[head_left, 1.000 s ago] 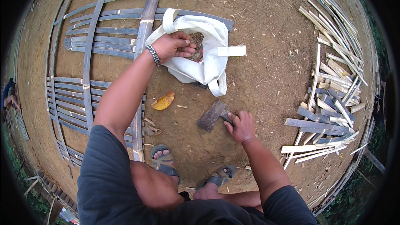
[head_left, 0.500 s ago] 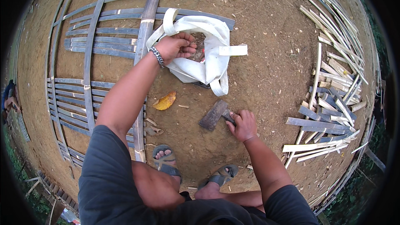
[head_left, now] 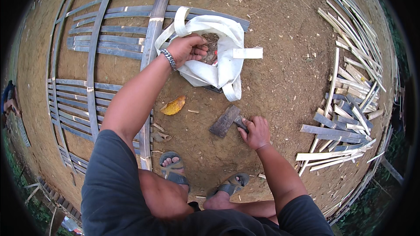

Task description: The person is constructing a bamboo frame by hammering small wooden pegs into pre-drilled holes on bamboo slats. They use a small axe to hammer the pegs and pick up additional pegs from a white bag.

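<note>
My left hand (head_left: pixel 189 51), a chain bracelet at its wrist, is over the mouth of a white cloth bag (head_left: pixel 231 67). Its fingers are curled together; whatever they may hold is too small to make out. The bag stands open with its straps flopped outward, and a bit of red shows inside. Lower right, my right hand (head_left: pixel 257 132) is closed round the short dark handle of a hammer (head_left: pixel 225 121). The hammer's broad, worn head rests on the dirt, and much of the handle is hidden by the hand.
Split bamboo slats (head_left: pixel 107 43) lie across bamboo poles (head_left: pixel 153 30) on the left, some running under the bag. A heap of cut strips (head_left: pixel 341 126) lies at right. A yellow leaf (head_left: pixel 173 105) is near my sandalled feet (head_left: pixel 175 168). Another person (head_left: pixel 10 100) is at far left.
My left hand has shifted very slightly at the bag's mouth, its fingers still curled. The right hand and the hammer have stayed put; the whole view has moved a little.
</note>
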